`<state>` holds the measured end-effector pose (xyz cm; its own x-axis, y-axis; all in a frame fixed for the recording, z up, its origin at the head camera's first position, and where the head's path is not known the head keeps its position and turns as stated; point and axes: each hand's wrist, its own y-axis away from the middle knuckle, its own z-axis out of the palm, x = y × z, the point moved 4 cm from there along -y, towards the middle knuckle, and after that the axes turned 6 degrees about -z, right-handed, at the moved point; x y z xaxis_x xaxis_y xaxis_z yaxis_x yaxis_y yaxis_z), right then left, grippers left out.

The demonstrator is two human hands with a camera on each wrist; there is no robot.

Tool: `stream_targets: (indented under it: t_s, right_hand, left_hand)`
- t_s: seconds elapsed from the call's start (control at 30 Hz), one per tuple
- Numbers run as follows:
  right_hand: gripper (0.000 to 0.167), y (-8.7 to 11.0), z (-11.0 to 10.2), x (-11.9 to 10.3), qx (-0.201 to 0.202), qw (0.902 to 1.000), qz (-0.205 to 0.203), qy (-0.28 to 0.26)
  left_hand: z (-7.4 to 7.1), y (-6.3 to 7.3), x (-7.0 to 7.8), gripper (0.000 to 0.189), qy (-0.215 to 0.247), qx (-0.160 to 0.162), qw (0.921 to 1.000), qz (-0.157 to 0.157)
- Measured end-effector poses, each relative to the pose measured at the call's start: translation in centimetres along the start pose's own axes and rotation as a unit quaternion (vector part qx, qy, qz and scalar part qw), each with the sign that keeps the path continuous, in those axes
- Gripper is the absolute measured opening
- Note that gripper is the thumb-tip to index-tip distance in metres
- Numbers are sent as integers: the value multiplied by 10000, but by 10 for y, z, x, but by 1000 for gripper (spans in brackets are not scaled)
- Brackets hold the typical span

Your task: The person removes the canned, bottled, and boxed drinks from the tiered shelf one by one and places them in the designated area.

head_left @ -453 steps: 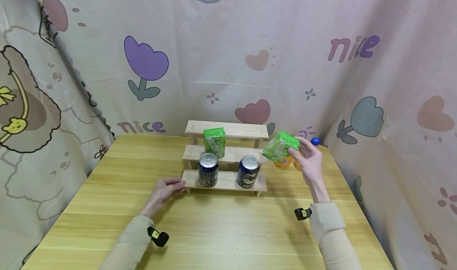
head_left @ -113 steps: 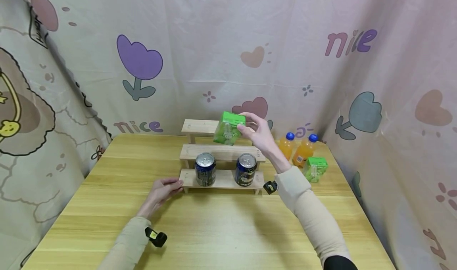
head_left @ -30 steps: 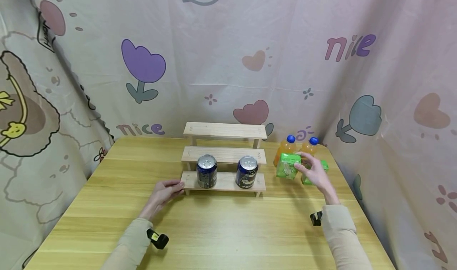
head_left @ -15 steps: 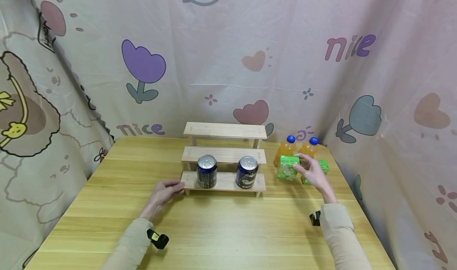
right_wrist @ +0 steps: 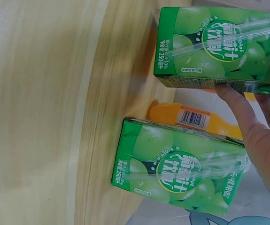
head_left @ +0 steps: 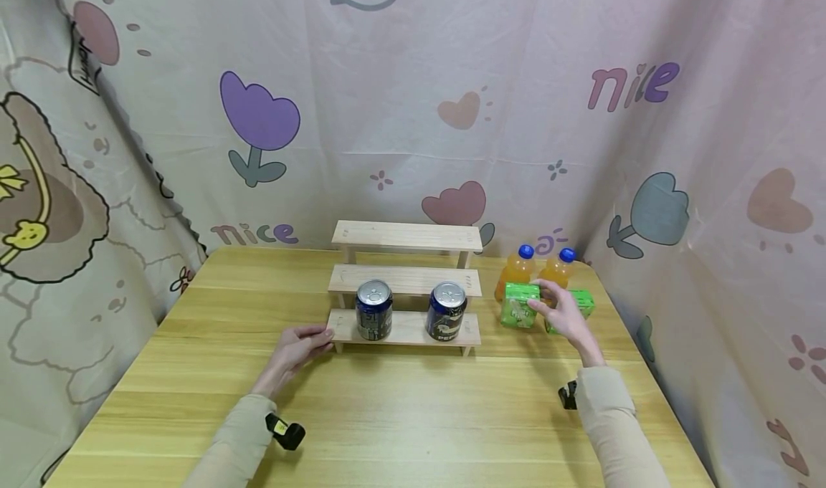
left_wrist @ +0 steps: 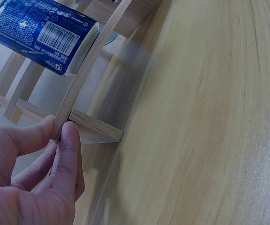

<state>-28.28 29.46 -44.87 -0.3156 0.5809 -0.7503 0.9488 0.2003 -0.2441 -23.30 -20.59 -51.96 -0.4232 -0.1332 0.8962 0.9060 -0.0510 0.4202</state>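
My left hand (head_left: 295, 353) pinches the left end of the lowest step of the wooden tiered rack (head_left: 405, 281), thumb above and fingers below, as the left wrist view shows. With my right hand (head_left: 563, 314) I hold a green grape juice carton (head_left: 519, 306) upright by its upper part, low at the table right of the rack. Beside it stands a second green juice carton (right_wrist: 179, 166), partly hidden behind that hand in the head view. Two dark blue soda cans, a left can (head_left: 373, 311) and a right can (head_left: 446, 312), stand on the lowest step.
Behind the cartons stand two blue-capped orange drink bottles, a left bottle (head_left: 516, 269) and a right bottle (head_left: 558, 267). The wooden table (head_left: 387, 416) reaches back to a patterned curtain (head_left: 400, 101), which also runs along both sides.
Earliest, one carton stood on the middle step and my right hand held another. Both are now at the right by the bottles. Over the last second the held carton sank slightly; my left hand stayed put.
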Motion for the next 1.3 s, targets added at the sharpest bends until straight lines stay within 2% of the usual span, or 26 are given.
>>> stream_targets:
  t_s: [0.63, 0.93, 1.3]
  right_hand:
    - [39, -4, 5, 5, -46, 9999, -55, 70]
    - [42, -5, 5, -1, -156, 9998, 47, 90]
    - [46, -3, 3, 1, -339, 9978, 405, -404]
  left_hand:
    - [0, 0, 0, 52, 5, -24, 10000, 51]
    - [0, 1, 1, 52, 24, 2, 10000, 45]
    - [0, 0, 0, 51, 28, 69, 10000, -58]
